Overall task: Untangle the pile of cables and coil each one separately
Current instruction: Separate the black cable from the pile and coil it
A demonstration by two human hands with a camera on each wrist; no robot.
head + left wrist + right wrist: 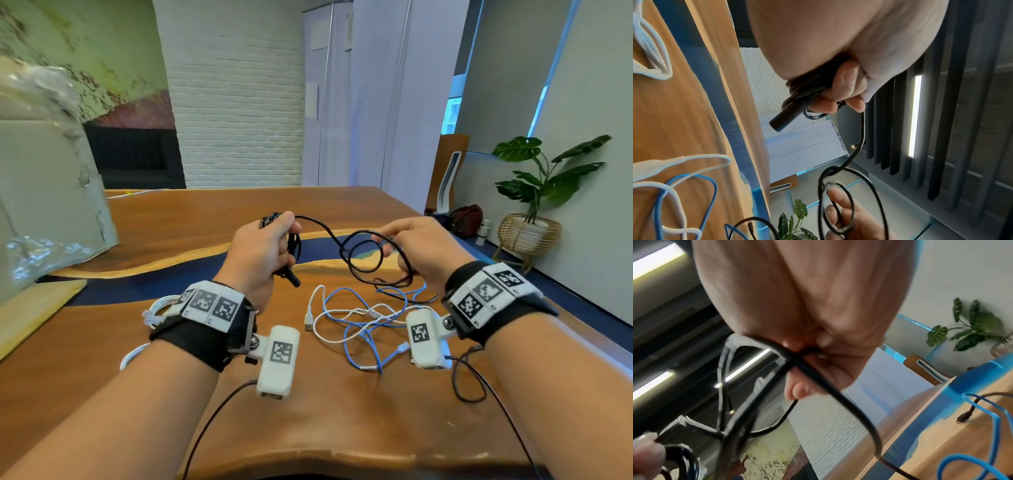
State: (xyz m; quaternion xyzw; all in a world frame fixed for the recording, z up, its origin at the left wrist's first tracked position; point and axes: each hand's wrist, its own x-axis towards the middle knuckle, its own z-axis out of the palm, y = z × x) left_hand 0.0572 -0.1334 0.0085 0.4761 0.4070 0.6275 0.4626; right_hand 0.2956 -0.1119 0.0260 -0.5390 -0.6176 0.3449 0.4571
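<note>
My left hand (pixel 270 246) (pixel 838 91) grips a small coil of the black cable (pixel 294 245) (pixel 805 91) above the table, its black plug end (pixel 294 279) (pixel 784 118) sticking out below the fist. The cable runs right into loose loops (pixel 363 253) (pixel 838 194) held by my right hand (pixel 407 246) (pixel 809 366), whose fingers pinch the strand (pixel 818 378). Below the hands, a blue cable (pixel 363 329) (pixel 970 462) and a white cable (pixel 329 318) (pixel 674 162) lie tangled on the wooden table (pixel 308 411).
A coiled white cable (pixel 154 308) (pixel 651 53) lies behind my left wrist. A plastic-wrapped box (pixel 44 192) stands at the table's left. A potted plant (pixel 541 192) sits on the floor beyond the right edge. Thin dark leads (pixel 469 377) trail from the wrist cameras.
</note>
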